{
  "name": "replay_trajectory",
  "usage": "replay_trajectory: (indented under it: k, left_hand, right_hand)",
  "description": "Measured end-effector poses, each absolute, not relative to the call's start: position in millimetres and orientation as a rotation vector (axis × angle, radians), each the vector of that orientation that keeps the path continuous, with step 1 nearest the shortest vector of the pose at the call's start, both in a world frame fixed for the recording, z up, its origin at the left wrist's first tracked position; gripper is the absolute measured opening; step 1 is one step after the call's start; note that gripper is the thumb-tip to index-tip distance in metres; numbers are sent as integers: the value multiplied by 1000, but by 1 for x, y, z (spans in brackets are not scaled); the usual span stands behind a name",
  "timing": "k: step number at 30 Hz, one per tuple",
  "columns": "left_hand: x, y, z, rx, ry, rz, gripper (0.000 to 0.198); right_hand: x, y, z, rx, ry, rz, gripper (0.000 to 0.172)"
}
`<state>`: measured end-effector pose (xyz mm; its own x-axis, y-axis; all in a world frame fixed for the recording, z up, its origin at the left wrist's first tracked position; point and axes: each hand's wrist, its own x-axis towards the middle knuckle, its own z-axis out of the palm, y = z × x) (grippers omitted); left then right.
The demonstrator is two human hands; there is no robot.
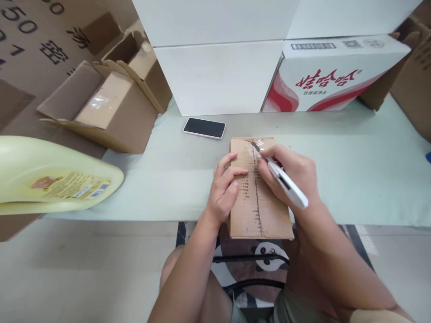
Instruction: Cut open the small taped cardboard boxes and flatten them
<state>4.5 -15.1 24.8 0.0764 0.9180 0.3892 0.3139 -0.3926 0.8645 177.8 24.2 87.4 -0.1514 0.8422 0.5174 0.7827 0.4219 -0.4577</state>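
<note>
A small brown cardboard box [245,215] lies on the table, its near end jutting past the front edge. A dark, ragged seam runs lengthwise along its top, with a scrap of clear tape at the far end. My left hand [224,188] holds the box at its left side, fingers curled over the top. In my right hand [292,172] is a white utility knife [286,181], gripped near the blade. Its blade tip touches the seam at the far end of the box. Part of the right-hand fingers is hidden behind the handle.
A phone [204,128] lies behind the box on the pale green table [353,179]. White cartons [218,80] stand along the back, one a red-printed carton [323,80]. Open cardboard boxes [124,112] and a yellow bottle [57,175] are at the left.
</note>
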Motion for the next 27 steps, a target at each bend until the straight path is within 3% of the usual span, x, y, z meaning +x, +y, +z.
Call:
replay_trajectory:
  k: [16, 24, 27]
  left_hand:
    - [6, -16, 24, 1798, 1251, 1356, 36]
    - [8, -18, 28, 1781, 1235, 1342, 34]
    - [9, -19, 30, 1789, 1249, 1326, 34]
  right_hand:
    - [180, 21, 91, -1284, -1897, 197, 9]
    - [179, 26, 89, -1442, -2009, 221, 29]
    - [178, 27, 90, -1481, -1981, 223, 24]
